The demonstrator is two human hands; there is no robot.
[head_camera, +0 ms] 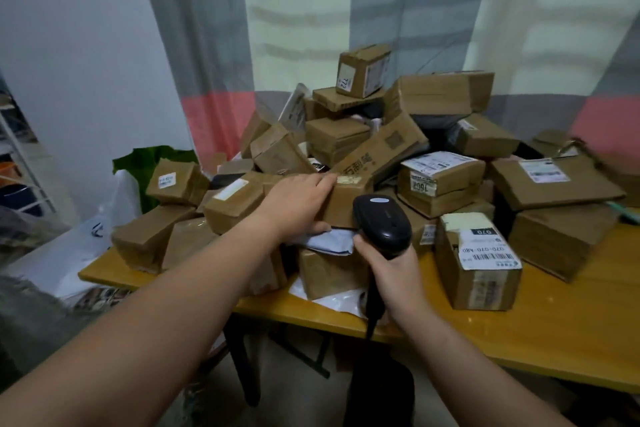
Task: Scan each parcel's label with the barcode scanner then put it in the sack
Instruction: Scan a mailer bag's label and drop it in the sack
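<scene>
A heap of brown cardboard parcels [367, 142] covers the yellow wooden table [519, 333]. My left hand [294, 206] grips a small brown parcel [346, 198] at the front of the heap, fingers over its top and thumb under its lower edge. My right hand [391, 274] holds the black barcode scanner [381, 222] by its handle. The scanner head stands just in front of that parcel. A white sack [65, 253] lies open at the left of the table, beside a green bag [145, 159].
A labelled box marked 070 [479, 263] stands right of the scanner, near the table's front edge. White poly mailers [332, 243] lie under the front boxes. A checked curtain [346, 10] hangs behind. Shelving [17, 163] stands at far left.
</scene>
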